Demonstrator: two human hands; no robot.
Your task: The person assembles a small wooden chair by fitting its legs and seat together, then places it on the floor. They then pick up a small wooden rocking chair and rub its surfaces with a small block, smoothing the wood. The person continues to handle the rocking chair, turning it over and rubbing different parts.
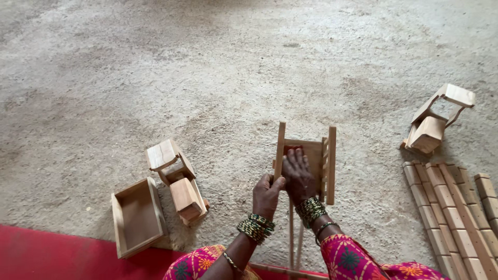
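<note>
Left hand [267, 194] grips the wooden frame's [311, 155] rail; right hand [299, 173] presses flat inside.

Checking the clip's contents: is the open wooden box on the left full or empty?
Empty: the wooden box shows only its bare inner bottom.

Wooden frame [306, 155]: centre panel covered by right hand [299, 176], grip contact not seen. Thin sticks [294, 243] partly hidden by the arms. Grooved planks [451, 218] cut off at right and bottom edges. Red mat [57, 256] cropped at bottom-left.
</note>
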